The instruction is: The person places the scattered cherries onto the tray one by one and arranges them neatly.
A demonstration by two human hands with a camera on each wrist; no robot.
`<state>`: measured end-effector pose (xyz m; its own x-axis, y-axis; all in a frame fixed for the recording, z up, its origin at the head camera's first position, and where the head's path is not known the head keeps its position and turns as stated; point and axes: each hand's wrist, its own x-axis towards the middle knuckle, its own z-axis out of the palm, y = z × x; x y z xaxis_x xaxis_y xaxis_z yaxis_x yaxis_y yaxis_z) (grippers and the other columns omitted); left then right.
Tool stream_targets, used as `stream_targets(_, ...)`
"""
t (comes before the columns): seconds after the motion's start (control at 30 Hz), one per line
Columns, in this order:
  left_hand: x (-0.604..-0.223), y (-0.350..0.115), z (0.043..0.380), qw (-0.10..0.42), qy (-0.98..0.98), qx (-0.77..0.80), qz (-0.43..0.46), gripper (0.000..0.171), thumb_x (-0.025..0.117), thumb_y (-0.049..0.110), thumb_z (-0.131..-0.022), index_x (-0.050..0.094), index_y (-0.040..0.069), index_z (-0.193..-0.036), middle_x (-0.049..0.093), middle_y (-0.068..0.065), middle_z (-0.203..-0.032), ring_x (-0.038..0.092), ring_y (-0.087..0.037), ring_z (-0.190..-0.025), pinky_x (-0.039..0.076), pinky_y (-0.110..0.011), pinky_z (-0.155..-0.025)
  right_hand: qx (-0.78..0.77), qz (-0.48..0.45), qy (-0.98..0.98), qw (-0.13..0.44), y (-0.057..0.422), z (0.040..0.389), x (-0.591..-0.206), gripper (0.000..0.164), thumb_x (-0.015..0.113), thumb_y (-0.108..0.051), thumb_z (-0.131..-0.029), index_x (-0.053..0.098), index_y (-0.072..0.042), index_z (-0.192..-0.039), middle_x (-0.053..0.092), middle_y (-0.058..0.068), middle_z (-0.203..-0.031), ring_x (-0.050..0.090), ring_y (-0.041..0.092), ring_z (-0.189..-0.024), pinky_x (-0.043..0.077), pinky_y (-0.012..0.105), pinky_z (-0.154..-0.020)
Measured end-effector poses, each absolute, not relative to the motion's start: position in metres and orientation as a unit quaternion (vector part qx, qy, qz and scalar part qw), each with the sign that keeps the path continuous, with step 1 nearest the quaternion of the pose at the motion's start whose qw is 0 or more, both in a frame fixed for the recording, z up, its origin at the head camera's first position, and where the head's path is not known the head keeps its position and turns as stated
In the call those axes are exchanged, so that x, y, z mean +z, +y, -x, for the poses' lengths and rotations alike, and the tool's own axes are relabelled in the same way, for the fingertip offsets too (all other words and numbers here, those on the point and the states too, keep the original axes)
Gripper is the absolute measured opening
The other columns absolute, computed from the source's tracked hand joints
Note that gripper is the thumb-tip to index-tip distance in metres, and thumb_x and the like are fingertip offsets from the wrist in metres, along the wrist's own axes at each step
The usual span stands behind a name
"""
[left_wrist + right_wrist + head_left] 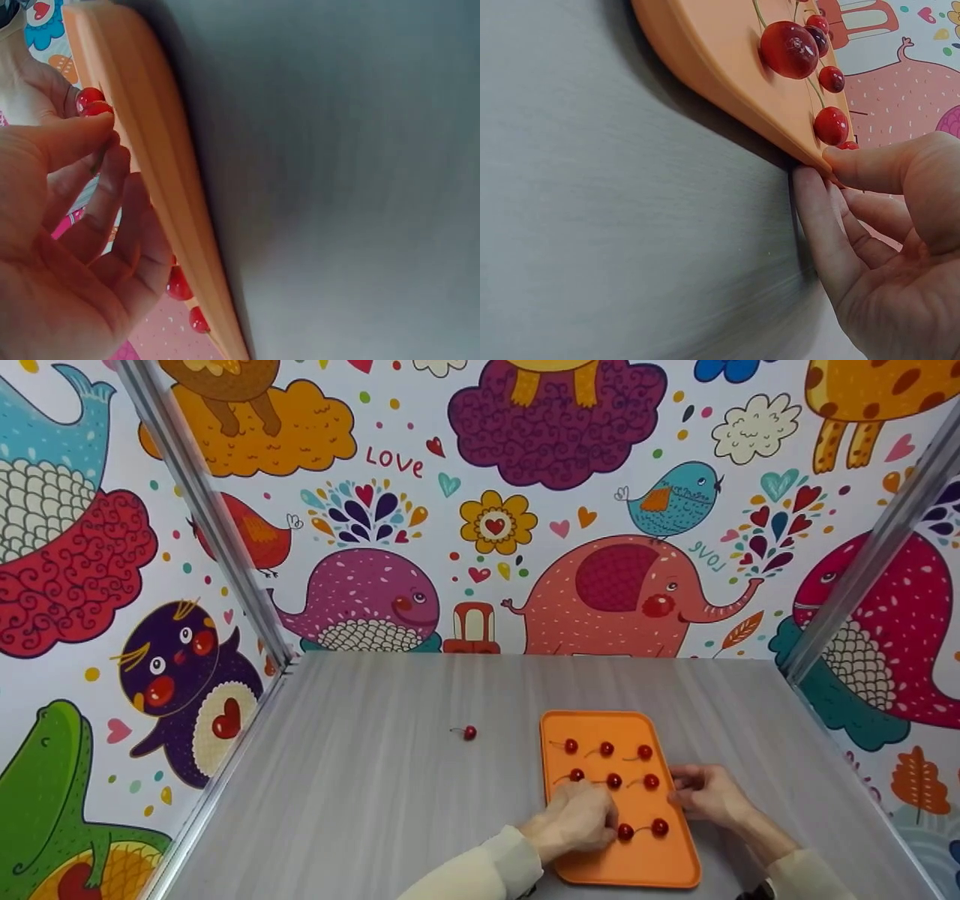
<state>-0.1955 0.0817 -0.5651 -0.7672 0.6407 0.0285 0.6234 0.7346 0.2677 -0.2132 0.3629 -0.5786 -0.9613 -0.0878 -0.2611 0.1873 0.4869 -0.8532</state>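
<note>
My left hand [576, 819] is over the left part of an orange tray [641, 866], with thumb and fingertips pinched together at a red cherry [97, 109]. In the left wrist view a thin stem shows between those fingers. Just beyond the fingers, two cherries [659, 828] lie near each other. Farther up the tray, more red cherries [607, 748] with stems lie in two rows. My right hand [716, 795] grips the tray's right edge, the thumb [870, 166] on the rim and the fingers curled below it.
One loose cherry [469, 733] lies on the grey table [360, 780], left of the tray. Printed walls [480, 457] with cartoon animals stand behind and at both sides, with metal posts [217, 525] at the corners.
</note>
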Motion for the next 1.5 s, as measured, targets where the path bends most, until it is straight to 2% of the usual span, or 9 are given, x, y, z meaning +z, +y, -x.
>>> stream_targets(0.3, -0.566, 0.091, 0.195, 0.038, 0.939, 0.112, -0.324, 0.006, 0.087, 0.035, -0.094, 0.089, 0.038, -0.089, 0.081, 0.024, -0.085, 0.062, 0.004, -0.069, 0.047, -0.016, -0.06, -0.499, -0.041, 0.855, 0.135, 0.362, 0.214, -0.577, 0.054, 0.073, 0.001, -0.099, 0.058, 0.022, -0.146, 0.072, 0.011, -0.103, 0.071, 0.016, -0.091, 0.069, 0.033, -0.075)
stream_targets(0.6, -0.567, 0.091, 0.195, 0.037, 0.939, 0.111, -0.323, 0.008, 0.088, 0.038, -0.094, 0.089, 0.037, -0.087, 0.08, 0.023, -0.083, 0.06, 0.004, -0.066, 0.045, -0.016, -0.059, -0.494, -0.057, 0.856, 0.14, 0.361, 0.214, -0.577, 0.053, 0.072, 0.002, -0.098, 0.06, 0.02, -0.146, 0.071, 0.01, -0.103, 0.07, 0.016, -0.092, 0.069, 0.036, -0.078)
stream_targets(0.9, -0.571, 0.086, 0.196, 0.028, 0.934, 0.129, -0.332, 0.01, 0.087, 0.031, -0.095, 0.09, 0.038, -0.088, 0.082, 0.025, -0.087, 0.065, 0.006, -0.071, 0.047, -0.013, -0.062, -0.514, -0.007, 0.844, 0.15, 0.367, 0.214, -0.58, 0.057, 0.073, -0.002, -0.103, 0.054, 0.022, -0.15, 0.072, 0.01, -0.105, 0.071, 0.014, -0.093, 0.069, 0.033, -0.077)
stream_targets(1.2, -0.571, 0.083, 0.197, 0.029, 0.934, 0.14, -0.327, 0.009, 0.089, 0.031, -0.093, 0.09, 0.038, -0.089, 0.082, 0.024, -0.086, 0.067, 0.005, -0.073, 0.048, -0.013, -0.064, -0.501, -0.031, 0.852, 0.149, 0.365, 0.215, -0.582, 0.054, 0.073, -0.001, -0.103, 0.057, 0.019, -0.15, 0.074, 0.012, -0.107, 0.072, 0.014, -0.092, 0.069, 0.035, -0.077)
stream_targets(1.5, -0.571, 0.081, 0.198, 0.026, 0.93, 0.147, -0.335, 0.012, 0.088, 0.027, -0.094, 0.091, 0.039, -0.094, 0.084, 0.025, -0.092, 0.071, 0.006, -0.079, 0.052, -0.013, -0.068, -0.5, -0.033, 0.853, 0.145, 0.364, 0.215, -0.58, 0.053, 0.073, -0.001, -0.102, 0.057, 0.019, -0.149, 0.074, 0.013, -0.107, 0.072, 0.015, -0.093, 0.069, 0.035, -0.076)
